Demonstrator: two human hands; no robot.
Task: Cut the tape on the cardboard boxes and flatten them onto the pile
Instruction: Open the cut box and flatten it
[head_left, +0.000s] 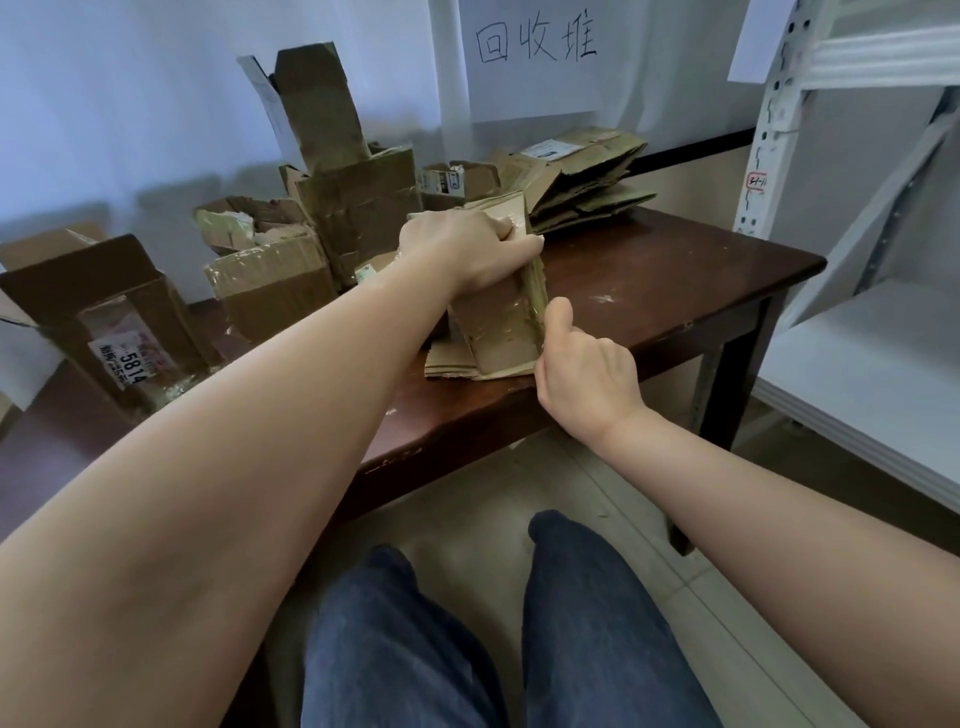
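Left hand (470, 249) gripping taped box (506, 322), right hand (584, 371) curled at its edge, fingertips hidden, perhaps pinching

Your left hand (467, 249) grips the top of a taped cardboard box (506, 322) standing on the dark wooden counter (675, 291). Your right hand (587, 369) pinches its lower right edge. Flattened boxes (582, 166) are piled behind; unopened ones (270, 280) crowd the left.
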